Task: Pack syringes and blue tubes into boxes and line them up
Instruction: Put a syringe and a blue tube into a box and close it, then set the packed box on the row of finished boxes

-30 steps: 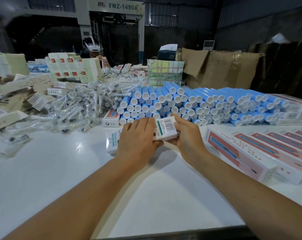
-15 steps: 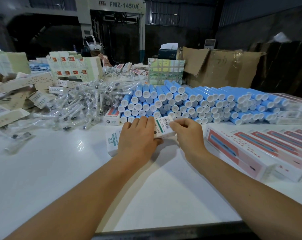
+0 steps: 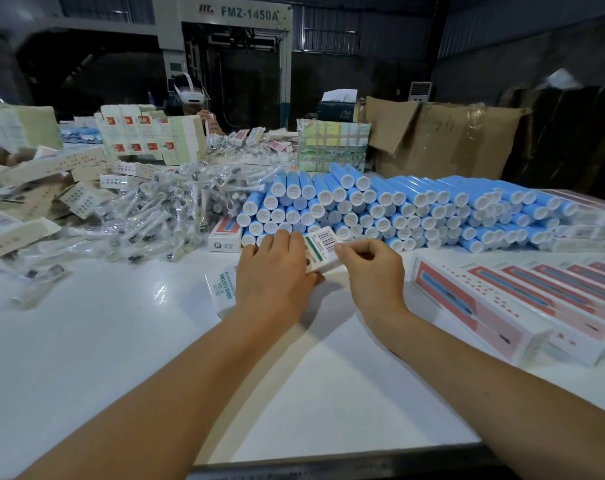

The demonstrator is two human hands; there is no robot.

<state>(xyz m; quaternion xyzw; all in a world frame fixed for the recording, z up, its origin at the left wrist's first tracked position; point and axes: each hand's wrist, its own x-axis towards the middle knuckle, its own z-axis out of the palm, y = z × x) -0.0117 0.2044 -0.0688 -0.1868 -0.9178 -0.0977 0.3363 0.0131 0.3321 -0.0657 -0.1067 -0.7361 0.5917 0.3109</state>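
My left hand (image 3: 275, 271) grips a white box (image 3: 323, 249) with a barcode and a green stripe, holding it just above the white table (image 3: 121, 358). My right hand (image 3: 372, 268) pinches the box's end flap with thumb and forefinger. Just behind the box lies a wide stack of blue tubes (image 3: 398, 206) with white caps facing me. Left of the tubes is a heap of syringes (image 3: 162, 209) in clear wrappers. Several packed red-and-white boxes (image 3: 523, 303) lie in a row at the right.
A flat box (image 3: 221, 289) lies under my left wrist, and one closed box (image 3: 225, 233) stands by the tubes. Unfolded cartons (image 3: 34, 199) pile at the left. A person with a headset (image 3: 190, 95) sits across the table. Cardboard cartons (image 3: 443, 140) stand at the back right.
The box has tilted and shifted a little to the left in my hands. My right hand has moved from cupping the box's end to pinching its flap with the fingertips.
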